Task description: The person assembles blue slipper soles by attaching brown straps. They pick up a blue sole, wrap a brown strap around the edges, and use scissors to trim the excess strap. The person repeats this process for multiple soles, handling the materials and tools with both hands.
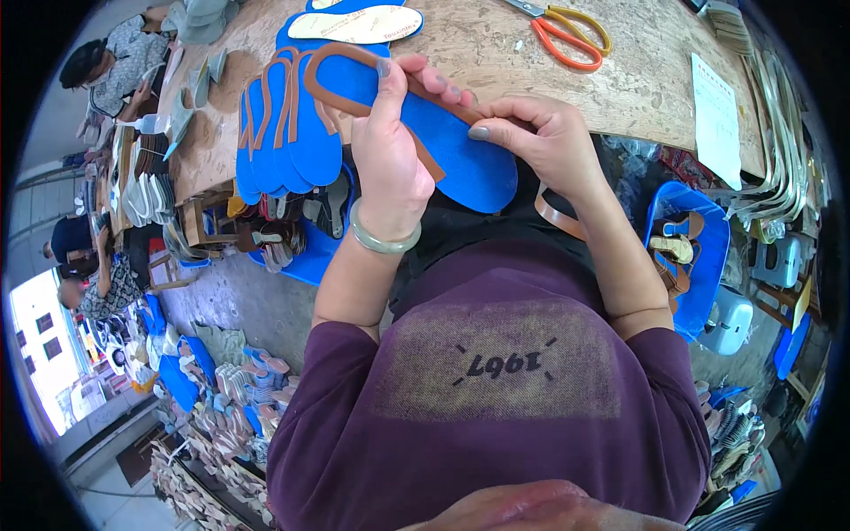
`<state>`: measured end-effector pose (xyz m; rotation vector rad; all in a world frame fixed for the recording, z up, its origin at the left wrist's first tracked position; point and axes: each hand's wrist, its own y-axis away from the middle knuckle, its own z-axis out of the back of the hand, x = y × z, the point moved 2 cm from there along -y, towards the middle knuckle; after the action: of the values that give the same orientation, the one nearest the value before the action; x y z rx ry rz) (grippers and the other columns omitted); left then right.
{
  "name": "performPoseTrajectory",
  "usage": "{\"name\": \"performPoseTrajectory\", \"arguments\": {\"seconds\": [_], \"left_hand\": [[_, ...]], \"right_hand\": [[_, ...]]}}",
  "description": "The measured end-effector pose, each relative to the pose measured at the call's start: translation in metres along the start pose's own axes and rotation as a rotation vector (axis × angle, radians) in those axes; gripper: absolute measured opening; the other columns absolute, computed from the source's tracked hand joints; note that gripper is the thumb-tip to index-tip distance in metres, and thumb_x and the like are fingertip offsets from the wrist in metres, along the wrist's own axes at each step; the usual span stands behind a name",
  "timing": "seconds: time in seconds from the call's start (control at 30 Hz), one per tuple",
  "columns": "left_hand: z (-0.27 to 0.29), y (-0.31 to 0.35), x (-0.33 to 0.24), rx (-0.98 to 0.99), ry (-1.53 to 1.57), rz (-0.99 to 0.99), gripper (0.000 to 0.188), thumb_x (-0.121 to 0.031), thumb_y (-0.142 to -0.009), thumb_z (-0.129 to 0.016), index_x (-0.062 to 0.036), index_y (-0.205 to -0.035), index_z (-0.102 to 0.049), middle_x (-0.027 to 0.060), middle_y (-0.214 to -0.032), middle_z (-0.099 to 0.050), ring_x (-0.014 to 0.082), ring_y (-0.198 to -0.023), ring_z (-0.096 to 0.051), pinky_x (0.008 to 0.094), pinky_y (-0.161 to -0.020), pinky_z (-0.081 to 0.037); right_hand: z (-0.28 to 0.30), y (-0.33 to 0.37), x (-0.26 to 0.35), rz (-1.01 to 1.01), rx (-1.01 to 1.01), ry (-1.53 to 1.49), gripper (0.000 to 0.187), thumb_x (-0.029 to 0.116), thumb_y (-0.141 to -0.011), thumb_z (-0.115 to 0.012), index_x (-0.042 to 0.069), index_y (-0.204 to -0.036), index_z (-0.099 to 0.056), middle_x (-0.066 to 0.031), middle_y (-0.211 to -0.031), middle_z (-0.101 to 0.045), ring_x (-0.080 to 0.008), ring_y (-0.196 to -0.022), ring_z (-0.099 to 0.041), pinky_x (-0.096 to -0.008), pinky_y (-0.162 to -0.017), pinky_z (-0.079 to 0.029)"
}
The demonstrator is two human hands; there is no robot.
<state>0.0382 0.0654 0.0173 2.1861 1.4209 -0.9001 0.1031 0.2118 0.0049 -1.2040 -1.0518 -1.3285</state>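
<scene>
Both our grips are closed: left hand pinches strap against sole, right hand pinches the strap at the sole's far rim. We seem to be fitting strap to rim; next likely calls for pressing it evenly. The sole juts past the bench; strapped soles crowd its left, bare wood opens beyond toward scissors.

Counted two bare hands: left hand, right hand. At both, counted one blue insole. Left of left hand, saw at least four fanned insoles, too overlapped for exact total. Beyond right hand, found one pair of scissors; right of same hand, one paper sheet, one blue tub.
</scene>
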Motion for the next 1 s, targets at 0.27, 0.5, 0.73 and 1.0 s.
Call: {"name": "performPoseTrajectory", "arguments": {"seconds": [0.27, 0.5, 0.73, 1.0], "left_hand": [[0.029, 0.022, 0.017, 0.056, -0.267, 0.125, 0.026, -0.016, -0.094, -0.055, 0.0019, -0.113, -0.055, 0.0121, -0.107, -0.063, 0.0170, -0.101, -0.060, 0.0308, -0.088, -0.049], [0.035, 0.011, -0.016, 0.161, -0.562, 0.452, 0.026, -0.021, -0.094, -0.054, 0.0009, -0.109, -0.054, 0.0127, -0.097, -0.065, 0.0209, -0.085, -0.065, 0.0332, -0.078, -0.053], [0.040, -0.014, -0.113, 0.528, -1.420, 0.496, 0.025, -0.022, -0.088, -0.059, 0.0008, -0.096, -0.063, 0.0058, -0.086, -0.068, 0.0138, -0.081, -0.063, 0.0287, -0.077, -0.049], [0.031, -0.045, -0.127, 0.426, -1.200, 0.326, 0.021, -0.015, -0.089, -0.059, 0.0006, -0.103, -0.058, 0.0068, -0.090, -0.064, 0.0150, -0.088, -0.060, 0.0297, -0.082, -0.047]], "right_hand": [[-0.011, -0.018, -0.030, -0.114, 0.102, -0.455, 0.021, 0.015, -0.084, -0.068, 0.001, -0.100, -0.067, -0.0004, -0.086, -0.065, -0.0020, -0.068, -0.054, -0.0165, -0.057, -0.042], [0.002, -0.022, -0.040, -0.169, 0.259, -0.396, 0.038, 0.020, -0.085, -0.066, 0.007, -0.120, -0.057, 0.0019, -0.078, -0.063, -0.0012, -0.059, -0.048, -0.0156, -0.050, -0.036], [0.069, 0.039, -0.009, -0.074, 0.489, 0.452, 0.052, 0.014, -0.065, -0.075, 0.009, -0.115, -0.060, -0.0105, -0.077, -0.064, -0.0163, -0.070, -0.062, -0.0288, -0.065, -0.048], [0.248, 0.070, 0.037, -0.357, 0.002, 0.482, 0.034, -0.006, -0.072, -0.062, 0.000, -0.104, -0.066, -0.0047, -0.088, -0.068, -0.0093, -0.083, -0.061, -0.0245, -0.077, -0.049]]}}
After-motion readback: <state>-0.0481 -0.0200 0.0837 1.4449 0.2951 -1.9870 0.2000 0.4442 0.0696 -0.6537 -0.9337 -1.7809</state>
